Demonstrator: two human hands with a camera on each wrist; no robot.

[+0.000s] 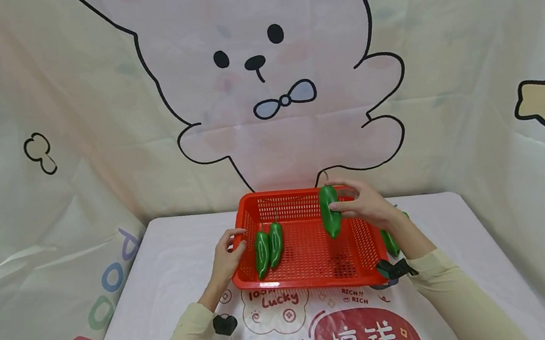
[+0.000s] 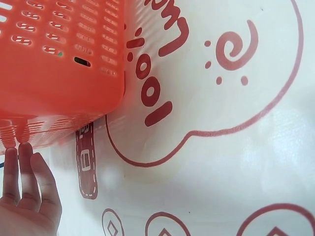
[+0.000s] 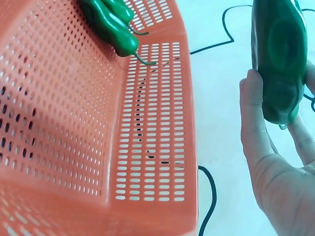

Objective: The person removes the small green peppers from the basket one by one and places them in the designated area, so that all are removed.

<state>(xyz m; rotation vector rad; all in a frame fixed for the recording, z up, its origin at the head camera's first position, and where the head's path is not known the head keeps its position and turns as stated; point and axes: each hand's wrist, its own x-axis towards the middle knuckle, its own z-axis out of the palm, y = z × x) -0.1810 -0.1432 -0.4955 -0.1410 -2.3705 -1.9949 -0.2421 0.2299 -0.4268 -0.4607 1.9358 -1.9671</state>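
Observation:
A long green pepper [image 1: 330,212] hangs upright over the right half of the red plastic basket [image 1: 313,286]. My right hand [image 1: 367,204] holds it between thumb and fingers; in the right wrist view the raised pepper [image 3: 281,59] shows close up. Inside the basket, on the left, two more green peppers [image 1: 269,246] lie side by side, stems pointing to the back. At the basket's left side is my left hand [image 1: 225,258], its straight fingertips touching the outer wall in the left wrist view.
To the right of the basket, partly hidden by my right forearm, at least one green pepper [image 1: 390,243] lies on the white table covering [image 1: 179,245]. A printed curtain [image 1: 453,129] stands behind the table.

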